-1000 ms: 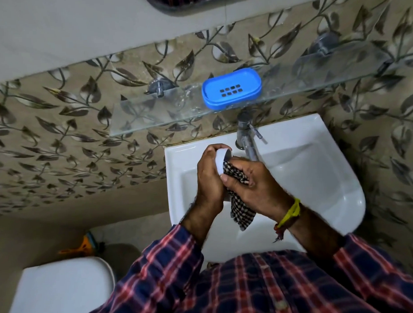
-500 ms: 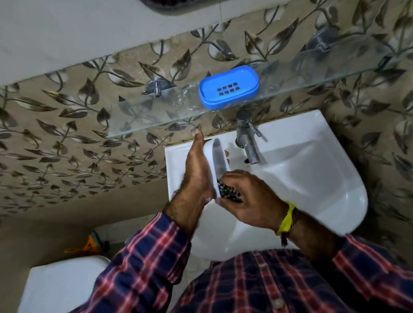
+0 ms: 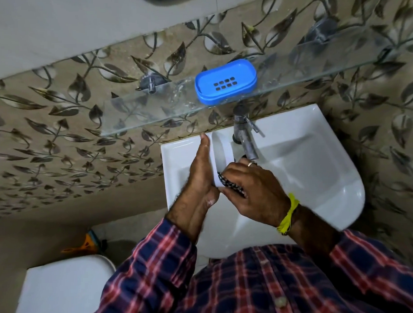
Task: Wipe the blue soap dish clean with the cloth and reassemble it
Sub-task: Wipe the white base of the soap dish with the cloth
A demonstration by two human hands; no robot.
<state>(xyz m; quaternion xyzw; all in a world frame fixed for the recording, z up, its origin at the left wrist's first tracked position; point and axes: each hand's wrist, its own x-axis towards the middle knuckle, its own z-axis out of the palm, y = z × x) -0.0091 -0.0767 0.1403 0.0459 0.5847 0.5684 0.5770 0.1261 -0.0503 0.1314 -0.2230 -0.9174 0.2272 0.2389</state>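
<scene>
The blue soap dish [image 3: 226,82], a slotted oval piece, sits on the glass shelf [image 3: 152,111] above the sink. Over the basin, my left hand [image 3: 199,177] is stretched flat with straight fingers, and a white oval part [image 3: 221,151] lies on edge against its palm. My right hand [image 3: 256,192] grips a black-and-white checked cloth [image 3: 230,184] and presses it against the lower end of the white part. Most of the cloth is hidden inside that hand.
A white sink [image 3: 318,166] with a metal tap [image 3: 243,136] lies under my hands. The tap spout is just right of the white part. A white toilet tank [image 3: 62,290] stands at lower left, with an orange object [image 3: 87,244] behind it. Leaf-patterned tiles cover the wall.
My left hand has opened from a curled grip to a flat palm under the white part. The cloth, which hung loose, is now bunched in my right hand low on the part.
</scene>
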